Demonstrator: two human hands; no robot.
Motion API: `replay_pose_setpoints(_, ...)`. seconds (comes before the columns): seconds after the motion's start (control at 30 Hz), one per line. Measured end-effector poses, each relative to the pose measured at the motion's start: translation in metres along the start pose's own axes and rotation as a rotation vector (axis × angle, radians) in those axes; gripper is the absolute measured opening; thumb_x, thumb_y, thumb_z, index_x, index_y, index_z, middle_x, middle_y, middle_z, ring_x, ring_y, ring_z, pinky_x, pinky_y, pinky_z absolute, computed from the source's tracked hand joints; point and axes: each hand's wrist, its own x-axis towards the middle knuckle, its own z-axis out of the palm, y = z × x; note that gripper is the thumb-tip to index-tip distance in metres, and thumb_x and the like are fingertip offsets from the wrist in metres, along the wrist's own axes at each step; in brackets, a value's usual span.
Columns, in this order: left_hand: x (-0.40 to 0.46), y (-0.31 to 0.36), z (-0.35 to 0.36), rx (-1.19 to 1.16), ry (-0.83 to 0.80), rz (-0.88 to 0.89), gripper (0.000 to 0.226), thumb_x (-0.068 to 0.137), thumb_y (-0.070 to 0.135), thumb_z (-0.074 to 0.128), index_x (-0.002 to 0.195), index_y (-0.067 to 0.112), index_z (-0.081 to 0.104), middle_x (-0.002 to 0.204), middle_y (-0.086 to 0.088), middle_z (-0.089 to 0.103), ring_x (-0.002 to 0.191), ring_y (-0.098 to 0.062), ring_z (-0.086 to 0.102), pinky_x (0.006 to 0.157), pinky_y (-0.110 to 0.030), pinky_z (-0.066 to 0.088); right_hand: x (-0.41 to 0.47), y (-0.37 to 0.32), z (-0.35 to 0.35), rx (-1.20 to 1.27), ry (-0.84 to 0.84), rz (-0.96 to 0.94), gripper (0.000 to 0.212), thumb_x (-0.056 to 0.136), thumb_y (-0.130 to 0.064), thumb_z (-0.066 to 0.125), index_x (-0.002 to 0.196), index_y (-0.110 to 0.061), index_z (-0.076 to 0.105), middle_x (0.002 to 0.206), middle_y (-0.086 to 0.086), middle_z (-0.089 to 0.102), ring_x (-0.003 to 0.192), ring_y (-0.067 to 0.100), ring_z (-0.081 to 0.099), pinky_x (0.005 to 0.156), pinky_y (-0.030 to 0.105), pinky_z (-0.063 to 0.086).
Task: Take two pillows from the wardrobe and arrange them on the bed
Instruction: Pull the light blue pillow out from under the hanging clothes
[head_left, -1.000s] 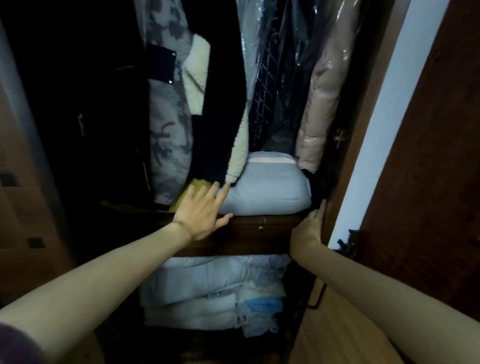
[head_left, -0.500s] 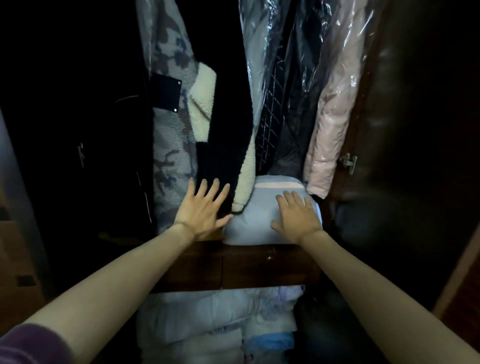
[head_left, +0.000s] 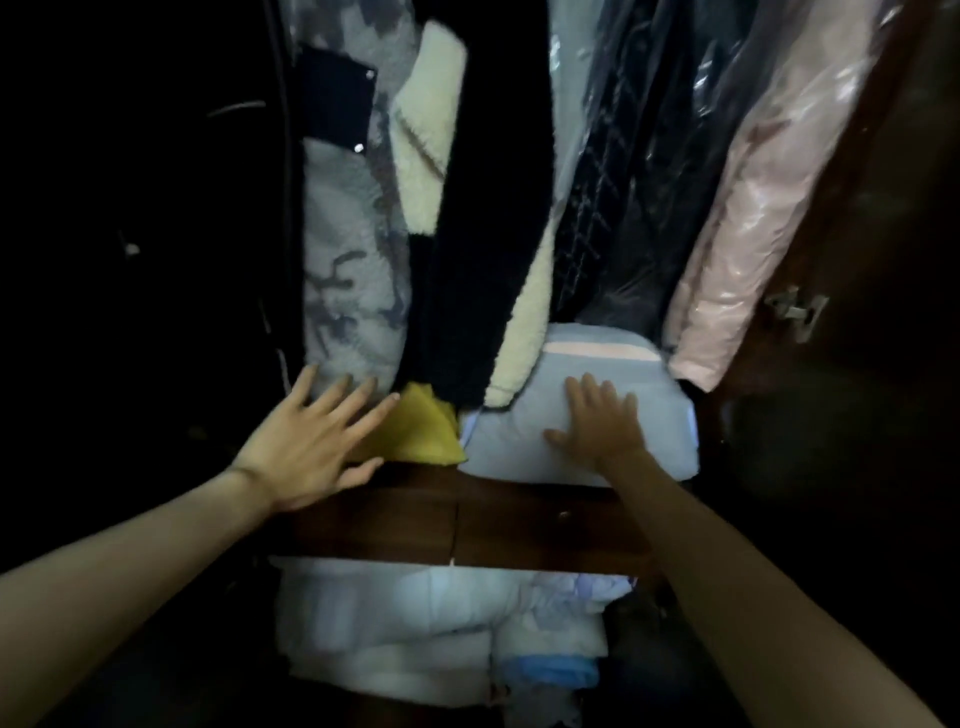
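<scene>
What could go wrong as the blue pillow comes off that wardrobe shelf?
1. The cream-and-navy fleece coat and the plastic-covered pink jacket hang over the blue pillow; pulling may drag them along.
2. The right hand lies flat on the pillow with fingers spread, not gripping, so it could slip.
3. The left hand is at the yellow cloth, which may slide off the shelf.

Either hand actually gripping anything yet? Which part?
Nothing gripped. Right hand lies flat, fingers spread, on the light blue pillow's front face. Left hand is open by the yellow cloth.
</scene>
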Motion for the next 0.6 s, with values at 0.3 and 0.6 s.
replay_pose_setpoints(0.3, -0.142, -0.055, 0.056, 0.265, -0.450, -0.113, 0.084, 0.093, 0.069, 0.007, 0.155, 0.017, -0.014, 0.165, -0.016, 0.003, 0.150, -0.037, 0.011, 0.114, -0.066, -0.005, 0.024, -0.011, 0.053, 0.132, 0.036, 0.081, 0.097, 0.085, -0.075, 0.052, 0.158, -0.030, 0.007, 0.167, 0.008, -0.003, 0.149, 0.041, 0.002, 0.112, 0.067, 0.017)
replay_pose_setpoints(0.6, -0.188, -0.085, 0.074, 0.584, -0.684, -0.092, 0.093, 0.094, 0.071, 0.009, 0.153, 0.002, -0.010, 0.163, -0.020, -0.011, 0.149, -0.039, -0.015, 0.104, -0.071, -0.026, 0.032, -0.021, 0.050, 0.205, -0.098, 0.205, 0.104, 0.083, -0.073, 0.059, 0.157, -0.037, -0.005, 0.165, -0.002, -0.020, 0.149, 0.038, -0.012, 0.110, 0.074, 0.015)
